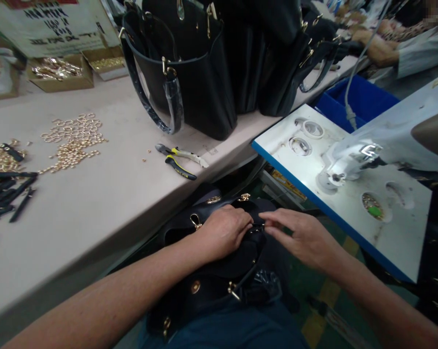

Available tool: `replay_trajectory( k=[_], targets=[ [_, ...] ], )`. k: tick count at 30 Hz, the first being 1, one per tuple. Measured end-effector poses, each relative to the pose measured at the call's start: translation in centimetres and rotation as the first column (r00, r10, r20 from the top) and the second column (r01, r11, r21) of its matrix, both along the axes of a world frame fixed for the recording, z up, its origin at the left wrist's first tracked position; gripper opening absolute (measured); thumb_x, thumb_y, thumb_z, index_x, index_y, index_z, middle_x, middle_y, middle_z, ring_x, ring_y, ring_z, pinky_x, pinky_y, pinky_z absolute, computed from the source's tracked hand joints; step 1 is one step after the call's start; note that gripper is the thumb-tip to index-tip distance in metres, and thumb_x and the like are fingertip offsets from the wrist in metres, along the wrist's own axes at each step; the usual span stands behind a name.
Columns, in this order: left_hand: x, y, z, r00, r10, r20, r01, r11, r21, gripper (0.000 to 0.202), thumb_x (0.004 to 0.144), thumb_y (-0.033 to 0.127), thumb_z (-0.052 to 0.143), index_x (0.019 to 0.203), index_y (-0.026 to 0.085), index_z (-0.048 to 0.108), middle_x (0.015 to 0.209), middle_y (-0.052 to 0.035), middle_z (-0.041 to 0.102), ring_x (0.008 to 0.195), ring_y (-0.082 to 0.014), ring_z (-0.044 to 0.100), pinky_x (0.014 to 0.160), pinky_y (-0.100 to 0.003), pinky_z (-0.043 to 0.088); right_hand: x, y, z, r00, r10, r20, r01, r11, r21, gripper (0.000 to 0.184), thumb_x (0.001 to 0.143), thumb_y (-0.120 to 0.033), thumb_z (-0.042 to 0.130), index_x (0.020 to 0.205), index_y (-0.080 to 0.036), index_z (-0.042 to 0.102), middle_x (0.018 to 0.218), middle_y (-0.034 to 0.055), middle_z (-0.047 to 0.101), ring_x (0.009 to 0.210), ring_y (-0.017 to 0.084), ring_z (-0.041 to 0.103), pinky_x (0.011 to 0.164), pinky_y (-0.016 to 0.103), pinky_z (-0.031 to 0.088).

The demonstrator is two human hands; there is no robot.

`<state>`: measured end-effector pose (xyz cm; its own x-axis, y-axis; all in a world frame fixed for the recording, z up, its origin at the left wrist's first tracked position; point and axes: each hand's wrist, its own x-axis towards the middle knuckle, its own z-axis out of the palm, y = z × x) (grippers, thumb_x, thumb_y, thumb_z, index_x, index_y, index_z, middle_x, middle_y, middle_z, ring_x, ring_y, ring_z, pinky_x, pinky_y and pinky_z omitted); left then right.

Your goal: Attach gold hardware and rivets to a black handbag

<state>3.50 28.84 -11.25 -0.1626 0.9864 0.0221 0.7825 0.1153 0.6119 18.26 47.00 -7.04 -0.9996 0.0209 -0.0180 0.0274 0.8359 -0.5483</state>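
Observation:
A black handbag point(219, 281) with gold fittings lies on my lap, below the table edge. My left hand point(224, 230) rests on top of the bag with its fingers curled, pinching a small dark part at the bag's opening. From the right, my right hand point(302, 237) reaches in with its fingertips pinched together on the same small dark piece point(258, 227). I cannot make out what that piece is.
Pliers point(178, 159) with yellow and black handles lie on the pink table point(105, 194). Gold rings point(73, 140) and black strips point(8, 191) are scattered at left. Several finished black bags point(204, 68) stand behind. A white press machine point(353, 165) is at right. Another person's arm point(386, 48) is far right.

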Motion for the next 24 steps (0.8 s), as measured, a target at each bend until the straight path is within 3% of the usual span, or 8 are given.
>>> replay_trajectory(
  k=[3, 5, 8, 11, 16, 20, 24],
  targets=[
    [0.0, 0.0, 0.1, 1.000, 0.001, 0.016, -0.001, 1.000, -0.004, 0.023, 0.104, 0.022, 0.049, 0.105, 0.014, 0.071, 0.099, -0.0077, 0.075, 0.092, -0.0233, 0.067, 0.087, -0.036, 0.049, 0.4, -0.4, -0.7, 0.983, -0.176, 0.044, 0.180, 0.975, -0.126, 0.018, 0.092, -0.014, 0.069, 0.105, -0.025, 0.073, 0.092, -0.0027, 0.075, 0.081, 0.014, 0.070, 0.076, 0.025, 0.055],
    [0.0, 0.1, 0.2, 1.000, -0.002, 0.014, 0.002, 1.000, -0.019, 0.024, 0.104, 0.022, 0.049, 0.105, 0.014, 0.071, 0.099, -0.0080, 0.075, 0.092, -0.0234, 0.067, 0.087, -0.036, 0.049, 0.6, -0.6, -1.3, 0.979, -0.206, -0.016, 0.201, 0.968, -0.149, 0.014, 0.092, -0.014, 0.068, 0.099, -0.025, 0.074, 0.090, -0.0025, 0.074, 0.081, 0.014, 0.070, 0.076, 0.025, 0.055],
    [0.0, 0.5, 0.2, 1.000, -0.010, 0.008, 0.010, 0.999, -0.036, 0.025, 0.105, 0.022, 0.048, 0.104, 0.014, 0.071, 0.099, -0.0084, 0.074, 0.092, -0.0235, 0.067, 0.086, -0.036, 0.048, 0.5, -0.5, -1.4, 0.983, -0.095, -0.155, 0.088, 0.995, -0.052, 0.018, 0.092, -0.010, 0.061, 0.099, -0.022, 0.073, 0.096, 0.0019, 0.074, 0.090, 0.018, 0.070, 0.084, 0.031, 0.054],
    [-0.2, 0.8, 0.0, 1.000, -0.012, 0.018, 0.013, 1.000, -0.023, 0.023, 0.104, 0.021, 0.049, 0.102, 0.013, 0.071, 0.098, -0.0080, 0.074, 0.091, -0.0230, 0.067, 0.086, -0.036, 0.048, -0.2, -0.2, -0.7, 0.995, -0.014, -0.097, 0.019, 0.999, 0.050, 0.021, 0.089, -0.006, 0.058, 0.095, -0.020, 0.072, 0.093, 0.0031, 0.072, 0.090, 0.020, 0.068, 0.085, 0.036, 0.053],
    [-0.6, 0.6, -0.4, 0.996, 0.011, 0.086, -0.013, 0.999, 0.031, 0.021, 0.103, 0.019, 0.051, 0.104, 0.013, 0.072, 0.102, -0.0084, 0.072, 0.094, -0.0218, 0.066, 0.086, -0.033, 0.049, -1.6, 0.0, 0.2, 1.000, -0.012, 0.000, 0.012, 0.990, -0.138, 0.026, 0.091, -0.008, 0.060, 0.110, -0.023, 0.071, 0.109, 0.0023, 0.070, 0.103, 0.016, 0.066, 0.094, 0.030, 0.051],
    [-0.7, 0.6, -0.3, 0.994, 0.027, 0.109, -0.029, 0.999, 0.017, 0.021, 0.102, 0.017, 0.052, 0.104, 0.012, 0.072, 0.103, -0.0092, 0.070, 0.094, -0.0211, 0.066, 0.084, -0.031, 0.050, -2.2, 0.1, 0.6, 0.994, 0.036, 0.101, -0.027, 0.995, -0.092, 0.014, 0.096, -0.015, 0.064, 0.099, -0.025, 0.073, 0.102, -0.0012, 0.072, 0.097, 0.015, 0.067, 0.090, 0.029, 0.048],
    [-0.8, 0.9, -0.3, 0.995, 0.027, 0.100, -0.028, 1.000, 0.010, 0.020, 0.102, 0.018, 0.053, 0.104, 0.013, 0.072, 0.104, -0.0085, 0.070, 0.095, -0.0219, 0.066, 0.085, -0.032, 0.050, -2.9, 0.3, 1.7, 0.970, 0.005, 0.243, 0.008, 0.999, -0.050, 0.007, 0.093, -0.019, 0.070, 0.092, -0.025, 0.074, 0.093, -0.0026, 0.072, 0.088, 0.014, 0.067, 0.082, 0.028, 0.047]
  ],
)
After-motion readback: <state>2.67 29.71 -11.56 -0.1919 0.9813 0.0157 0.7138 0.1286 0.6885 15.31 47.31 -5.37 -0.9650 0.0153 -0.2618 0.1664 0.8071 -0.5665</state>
